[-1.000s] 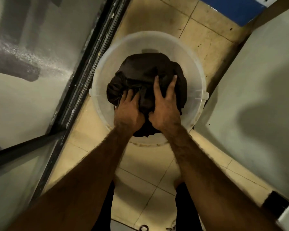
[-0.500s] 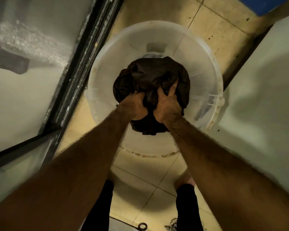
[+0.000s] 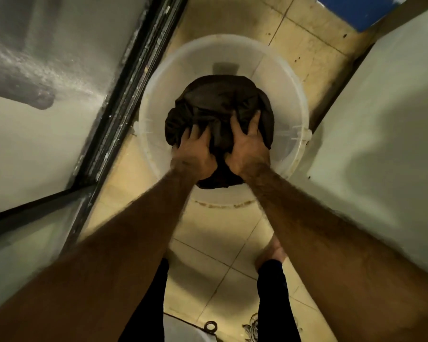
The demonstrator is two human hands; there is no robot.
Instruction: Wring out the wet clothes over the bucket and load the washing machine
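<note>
The left forearm and right forearm are seen bare and hairy down to the left hand and right hand, black trousers are worn, and a bare foot is shown beneath one hem.

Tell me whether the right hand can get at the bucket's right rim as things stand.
Probably yes: the right hand sits close to that side of the bucket, nothing between them. But it grips the dark cloth bundle together with the left hand, so it must let go first.
</note>
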